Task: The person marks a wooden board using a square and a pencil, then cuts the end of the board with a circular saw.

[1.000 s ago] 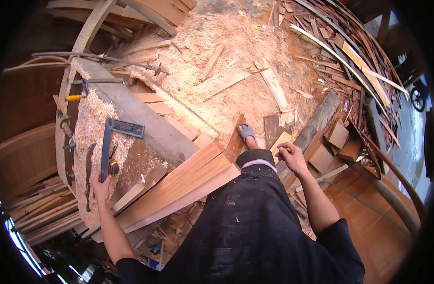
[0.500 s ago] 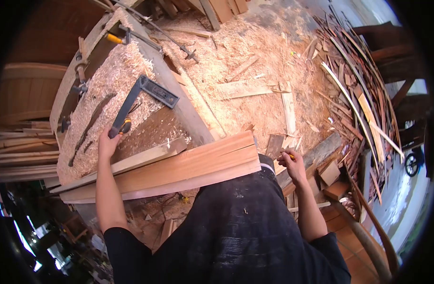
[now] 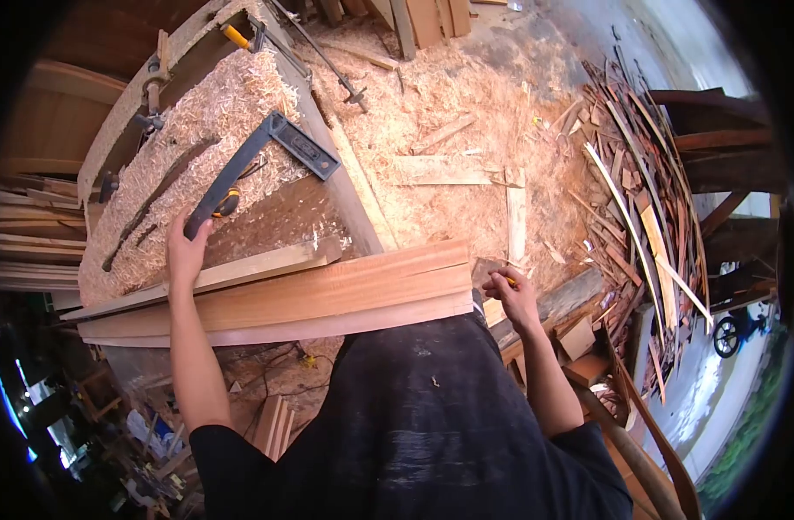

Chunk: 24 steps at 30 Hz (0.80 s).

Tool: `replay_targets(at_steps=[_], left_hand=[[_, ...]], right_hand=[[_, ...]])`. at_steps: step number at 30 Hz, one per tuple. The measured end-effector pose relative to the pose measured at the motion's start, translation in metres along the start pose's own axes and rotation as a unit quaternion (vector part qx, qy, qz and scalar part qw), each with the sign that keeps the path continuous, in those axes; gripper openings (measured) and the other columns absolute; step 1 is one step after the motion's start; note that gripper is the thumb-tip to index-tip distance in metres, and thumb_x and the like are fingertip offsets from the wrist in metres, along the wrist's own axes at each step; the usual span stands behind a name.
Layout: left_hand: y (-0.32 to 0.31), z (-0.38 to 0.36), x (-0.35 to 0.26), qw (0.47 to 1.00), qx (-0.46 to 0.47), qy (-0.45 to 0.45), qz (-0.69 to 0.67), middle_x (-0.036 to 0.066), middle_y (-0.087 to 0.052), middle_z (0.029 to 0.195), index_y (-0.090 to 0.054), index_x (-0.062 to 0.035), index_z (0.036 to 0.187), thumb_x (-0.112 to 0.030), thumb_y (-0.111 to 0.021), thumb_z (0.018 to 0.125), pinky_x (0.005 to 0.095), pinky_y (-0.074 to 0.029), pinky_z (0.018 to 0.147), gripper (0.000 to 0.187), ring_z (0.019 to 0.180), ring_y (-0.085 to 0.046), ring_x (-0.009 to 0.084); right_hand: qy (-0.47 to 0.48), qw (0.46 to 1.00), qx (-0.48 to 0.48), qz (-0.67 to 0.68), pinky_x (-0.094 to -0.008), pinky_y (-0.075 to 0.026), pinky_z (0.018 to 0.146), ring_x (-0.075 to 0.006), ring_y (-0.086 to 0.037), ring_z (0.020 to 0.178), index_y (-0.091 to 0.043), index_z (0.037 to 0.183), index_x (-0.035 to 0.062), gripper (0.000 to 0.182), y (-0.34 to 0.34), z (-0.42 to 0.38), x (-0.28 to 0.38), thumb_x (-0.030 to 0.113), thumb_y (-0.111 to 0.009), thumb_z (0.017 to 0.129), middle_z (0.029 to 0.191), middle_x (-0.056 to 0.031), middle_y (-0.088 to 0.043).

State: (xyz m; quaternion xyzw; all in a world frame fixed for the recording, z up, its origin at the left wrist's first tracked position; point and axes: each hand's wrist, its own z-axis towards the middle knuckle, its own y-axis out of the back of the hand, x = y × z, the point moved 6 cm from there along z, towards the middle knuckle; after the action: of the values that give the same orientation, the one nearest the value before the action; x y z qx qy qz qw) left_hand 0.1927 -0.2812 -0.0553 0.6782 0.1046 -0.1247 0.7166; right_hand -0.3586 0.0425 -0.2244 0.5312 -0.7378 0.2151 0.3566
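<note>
My left hand (image 3: pixel 186 249) is closed on the blade end of a dark carpenter's square (image 3: pixel 241 169), which lies over shavings on the workbench (image 3: pixel 280 212). Beside the blade, close to my fingers, sits a black and yellow tape measure (image 3: pixel 227 203). Under my left forearm a wide tapered wooden board (image 3: pixel 345 297) reaches across the bench's near edge to my waist. A narrower wood strip (image 3: pixel 263 269) lies along its far side. My right hand (image 3: pixel 517 302), just right of the board's end, pinches a small yellow pencil (image 3: pixel 511 281); most of the pencil is hidden.
Shavings heap (image 3: pixel 232 95) on the bench, where an orange-handled clamp (image 3: pixel 237 36) sits at the far edge. Wood offcuts (image 3: pixel 516 217) lie on the shaving-covered floor. A large pile of thin strips (image 3: pixel 653 199) stands to the right, with a motorcycle wheel (image 3: pixel 726 336) beyond.
The whole view has shifted a little. My right hand with the pencil has come slightly closer to the board's end. My left hand still holds the square.
</note>
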Motion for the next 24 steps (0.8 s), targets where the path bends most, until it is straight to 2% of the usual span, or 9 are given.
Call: replay_targets(at_steps=[4, 5, 7, 9, 11, 14, 20, 24], left_hand=[[0.025, -0.033, -0.058, 0.988, -0.132, -0.075, -0.012, 0.021, -0.064, 0.131, -0.064, 0.0013, 0.129, -0.019, -0.076, 0.093, 0.0439, -0.047, 0.105, 0.043, 0.122, -0.061, 0.0361], [0.026, -0.051, -0.090, 0.986, -0.129, -0.078, -0.076, 0.020, -0.066, 0.128, -0.066, 0.0007, 0.126, -0.014, -0.076, 0.091, 0.0443, -0.047, 0.105, 0.038, 0.120, -0.062, 0.0362], [0.018, -0.096, -0.159, 0.973, -0.102, -0.184, -0.094, 0.018, -0.068, 0.123, -0.068, -0.0012, 0.123, -0.014, -0.078, 0.087, 0.0431, -0.049, 0.104, 0.039, 0.118, -0.063, 0.0355], [-0.015, -0.135, -0.196, 0.946, 0.035, -0.269, -0.176, 0.016, -0.070, 0.119, -0.070, -0.0036, 0.120, -0.016, -0.082, 0.082, 0.0440, -0.047, 0.104, 0.042, 0.117, -0.064, 0.0336], [-0.035, -0.163, -0.235, 0.933, 0.101, -0.330, -0.104, 0.014, -0.069, 0.121, -0.071, -0.0046, 0.118, -0.021, -0.083, 0.081, 0.0471, -0.043, 0.105, 0.042, 0.120, -0.063, 0.0327], [-0.056, -0.189, -0.239, 0.939, 0.042, -0.329, -0.094, 0.012, -0.068, 0.124, -0.072, -0.0045, 0.117, -0.024, -0.083, 0.081, 0.0509, -0.039, 0.107, 0.043, 0.123, -0.061, 0.0331], [-0.095, -0.221, -0.221, 0.951, 0.132, -0.251, -0.126, 0.016, -0.061, 0.137, -0.070, -0.0032, 0.122, -0.029, -0.083, 0.082, 0.0534, -0.035, 0.113, 0.050, 0.134, -0.053, 0.0364], [-0.105, -0.233, -0.212, 0.956, 0.156, -0.232, -0.093, 0.019, -0.050, 0.152, -0.064, -0.0054, 0.135, -0.033, -0.082, 0.082, 0.0553, -0.030, 0.117, 0.062, 0.145, -0.043, 0.0379]], right_hand=[[0.007, 1.000, 0.020, 0.005, -0.0305, -0.058, 0.081, -0.0175, -0.072, 0.088, -0.066, 0.120, -0.0028, 0.033, -0.015, 0.007, 0.018, 0.027, -0.060, 0.106, 0.098, -0.0132, -0.074], [0.006, 0.999, 0.018, 0.030, -0.0304, -0.057, 0.081, -0.0173, -0.072, 0.088, -0.066, 0.121, -0.0026, 0.034, -0.020, 0.009, 0.021, 0.028, -0.059, 0.107, 0.100, -0.0133, -0.074], [0.013, 0.997, 0.019, 0.075, -0.0301, -0.056, 0.083, -0.0171, -0.071, 0.092, -0.066, 0.122, -0.0025, 0.038, -0.032, 0.007, 0.035, 0.032, -0.057, 0.108, 0.104, -0.0133, -0.074], [0.015, 0.996, 0.034, 0.084, -0.0310, -0.056, 0.085, -0.0171, -0.070, 0.093, -0.065, 0.126, -0.0022, 0.040, -0.043, 0.008, 0.042, 0.033, -0.054, 0.109, 0.105, -0.0126, -0.074], [0.026, 0.992, 0.059, 0.104, -0.0308, -0.055, 0.086, -0.0154, -0.069, 0.094, -0.065, 0.127, -0.0017, 0.042, -0.054, 0.009, 0.046, 0.034, -0.051, 0.110, 0.104, -0.0092, -0.073], [0.029, 0.995, 0.064, 0.070, -0.0315, -0.056, 0.088, -0.0174, -0.070, 0.095, -0.065, 0.127, -0.0034, 0.043, -0.056, 0.014, 0.043, 0.034, -0.055, 0.109, 0.107, -0.0114, -0.073], [0.006, 0.994, 0.085, 0.071, -0.0320, -0.056, 0.089, -0.0188, -0.071, 0.096, -0.066, 0.124, -0.0055, 0.042, -0.054, 0.010, 0.045, 0.032, -0.056, 0.108, 0.106, -0.0122, -0.073], [0.007, 0.993, 0.094, 0.072, -0.0316, -0.056, 0.089, -0.0193, -0.071, 0.095, -0.066, 0.124, -0.0055, 0.041, -0.051, 0.012, 0.038, 0.031, -0.055, 0.109, 0.107, -0.0133, -0.073]])
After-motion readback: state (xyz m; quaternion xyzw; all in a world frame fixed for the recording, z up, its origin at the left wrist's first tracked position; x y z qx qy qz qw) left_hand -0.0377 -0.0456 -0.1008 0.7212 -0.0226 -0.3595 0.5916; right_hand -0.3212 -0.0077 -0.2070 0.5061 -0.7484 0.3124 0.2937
